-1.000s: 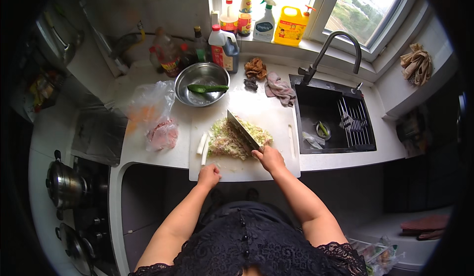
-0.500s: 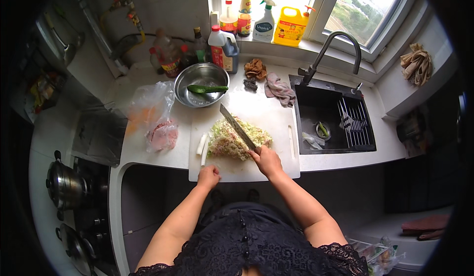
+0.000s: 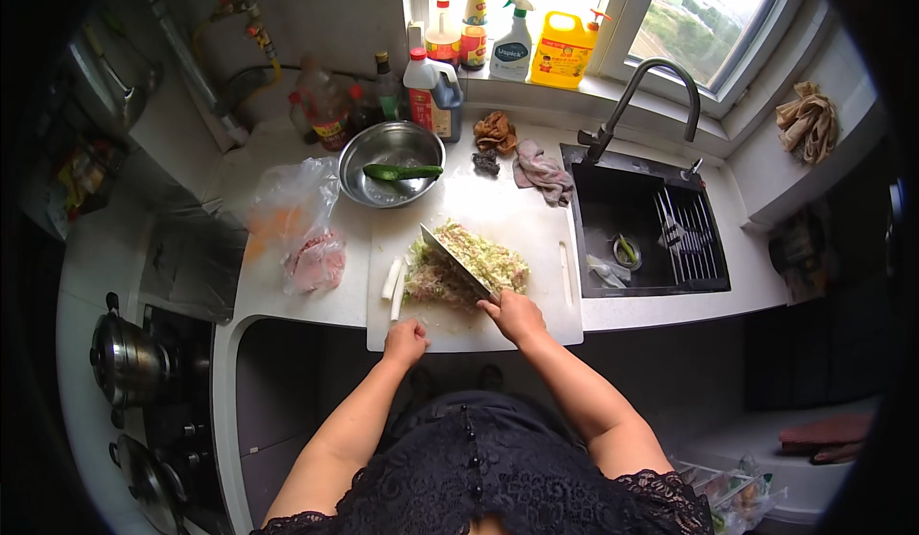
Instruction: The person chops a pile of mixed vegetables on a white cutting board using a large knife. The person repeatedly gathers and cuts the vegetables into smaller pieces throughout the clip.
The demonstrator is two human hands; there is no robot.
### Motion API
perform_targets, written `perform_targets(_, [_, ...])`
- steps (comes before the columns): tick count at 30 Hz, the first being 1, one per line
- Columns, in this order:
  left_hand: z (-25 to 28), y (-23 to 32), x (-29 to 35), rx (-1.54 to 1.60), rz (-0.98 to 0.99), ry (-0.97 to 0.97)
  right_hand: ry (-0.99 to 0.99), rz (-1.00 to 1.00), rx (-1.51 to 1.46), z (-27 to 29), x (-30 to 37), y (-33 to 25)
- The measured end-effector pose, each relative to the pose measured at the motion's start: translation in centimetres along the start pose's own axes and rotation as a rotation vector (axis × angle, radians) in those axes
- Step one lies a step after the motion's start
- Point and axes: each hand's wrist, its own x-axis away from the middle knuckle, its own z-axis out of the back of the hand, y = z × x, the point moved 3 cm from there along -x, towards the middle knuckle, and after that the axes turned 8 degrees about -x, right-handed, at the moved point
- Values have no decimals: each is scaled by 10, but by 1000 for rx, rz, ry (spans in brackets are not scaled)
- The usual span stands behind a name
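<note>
My right hand (image 3: pixel 518 318) is closed round the handle of a cleaver (image 3: pixel 458 262). Its blade points away to the left and lies in a finely chopped, pale green and pinkish heap (image 3: pixel 488 252). The heap is on a white cutting board (image 3: pixel 548 313). Near the board's front left edge rests my left hand (image 3: pixel 406 341), its fingers curled into a fist with nothing visible in them. Just beyond it, two white stalk pieces (image 3: pixel 395 291) lie left of the heap.
A steel bowl (image 3: pixel 359 189) holding a long green vegetable (image 3: pixel 402 172) stands behind the board. Left are plastic bags (image 3: pixel 302 190) and bagged meat (image 3: pixel 318 261). A cloth (image 3: pixel 543 173) lies beside the black sink (image 3: pixel 651 291) on the right. Pots (image 3: pixel 134 358) stand far left.
The cleaver and my right hand have shifted slightly left and nearer to me, the blade now lower in the heap. My left hand has hardly moved.
</note>
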Motion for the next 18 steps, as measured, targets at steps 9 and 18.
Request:
perform_targets(9, [-3,-4,-3,12,-8,-10,-38,-124,2,22,3,6])
perform_targets(18, [-2,-1,-3,-14,-6,-13,75,-137,4,16,-8,28])
